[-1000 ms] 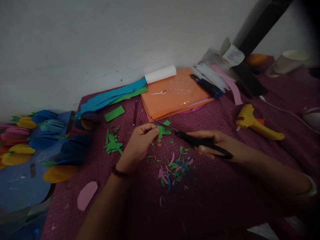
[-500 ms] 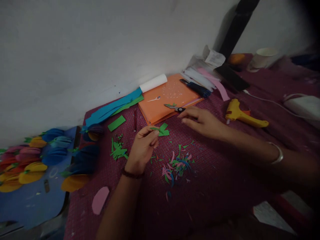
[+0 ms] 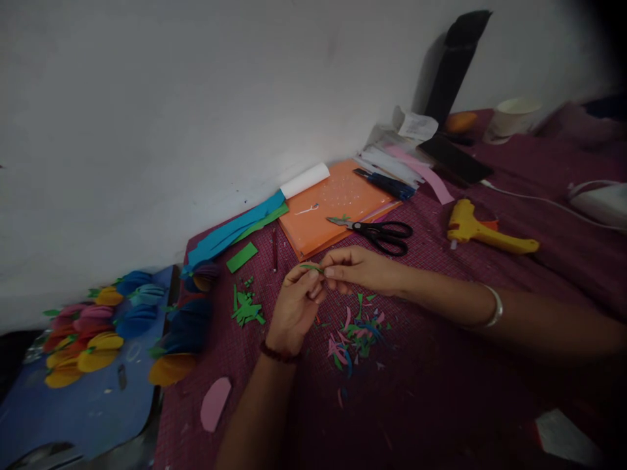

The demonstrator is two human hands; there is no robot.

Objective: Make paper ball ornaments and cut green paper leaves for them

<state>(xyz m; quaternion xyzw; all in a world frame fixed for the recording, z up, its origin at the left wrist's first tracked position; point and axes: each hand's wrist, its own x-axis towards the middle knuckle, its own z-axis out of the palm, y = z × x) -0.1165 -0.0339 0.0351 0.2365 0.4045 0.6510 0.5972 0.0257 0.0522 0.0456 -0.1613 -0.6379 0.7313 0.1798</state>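
Note:
A thin green paper piece (image 3: 310, 266) sits between the fingertips of both hands, above the table's middle. My left hand (image 3: 296, 307) pinches it from the left, thumb on top. My right hand (image 3: 365, 269) meets it from the right, thumb and fingers pressed together on its end. Most of the piece is hidden by the fingers. Just beyond my right hand, black-handled scissors (image 3: 385, 235) lie with their blades on an orange paper stack (image 3: 313, 228). Green cuttings (image 3: 246, 308) lie left of my left hand, and mixed paper scraps (image 3: 360, 333) below my right.
A yellow glue gun (image 3: 470, 228) and a dark phone (image 3: 453, 160) lie at the right. A blue cutter (image 3: 385, 183) rests on the orange stack. Colourful paper ornaments (image 3: 100, 352) cover part of a blue board at the left. A pink paper piece (image 3: 215, 405) lies near the front.
My right hand has let go of the scissors, which now lie on the table and stack. It has moved left to the green paper in my left hand. The view has shifted slightly.

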